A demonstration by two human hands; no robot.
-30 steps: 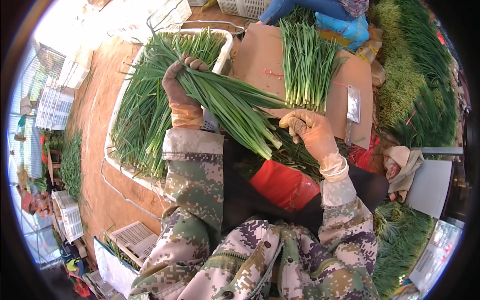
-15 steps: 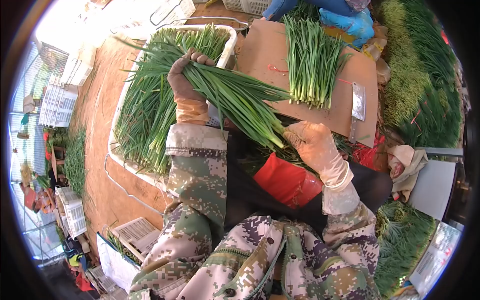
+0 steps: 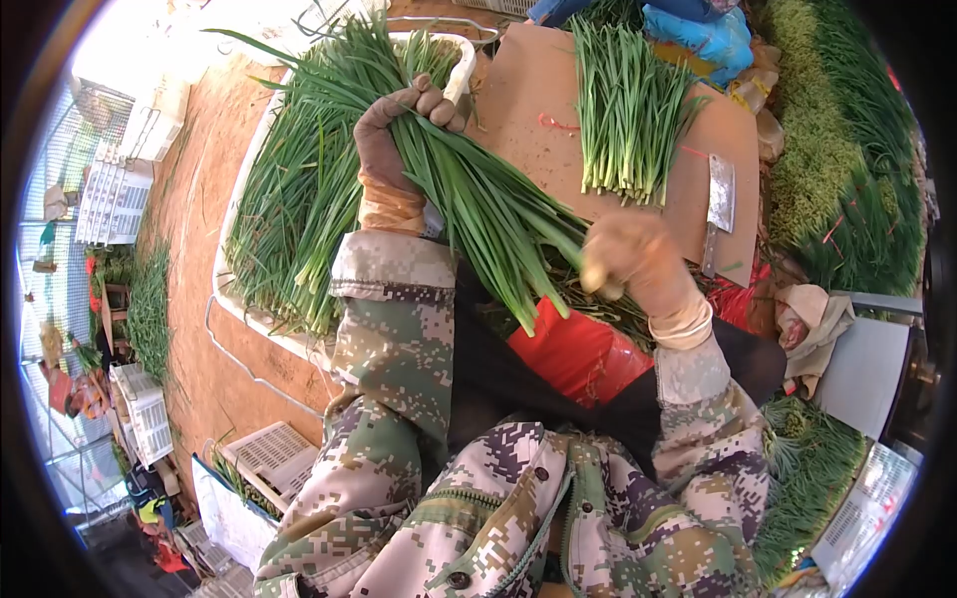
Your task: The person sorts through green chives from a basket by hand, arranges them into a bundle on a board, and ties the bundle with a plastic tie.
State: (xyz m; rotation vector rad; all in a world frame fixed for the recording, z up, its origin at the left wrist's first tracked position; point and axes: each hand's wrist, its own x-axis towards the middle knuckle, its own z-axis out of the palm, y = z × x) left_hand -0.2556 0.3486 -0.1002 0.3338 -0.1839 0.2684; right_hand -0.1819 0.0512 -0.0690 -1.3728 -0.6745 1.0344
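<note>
My left hand (image 3: 399, 135), in a soiled glove, is closed around a bunch of garlic chives (image 3: 488, 204). The leaves fan out to the upper left and the pale stem ends point down to the right. At those ends is my right hand (image 3: 638, 264), gloved, fingers curled in and smeared by motion; what they pinch is hidden. Under the left hand stands a white crate (image 3: 231, 214) heaped with loose chives (image 3: 299, 209). A sheet of cardboard (image 3: 528, 100) bears a trimmed pile of chives (image 3: 630, 120) and a cleaver (image 3: 718, 199).
Red plastic (image 3: 578, 349) lies over my lap below the bunch. Long rows of chives (image 3: 862, 130) are stacked along the right. White crates (image 3: 115, 199) stand at the left on the brown floor. At the top, part of another person's blue-clad leg (image 3: 568, 10) shows beside a blue bag (image 3: 703, 35).
The bunch's stem ends have dropped and spread, with some hanging lower over the red plastic. My right hand has shifted slightly right; my left hand moved slightly up and right, still holding the bunch.
</note>
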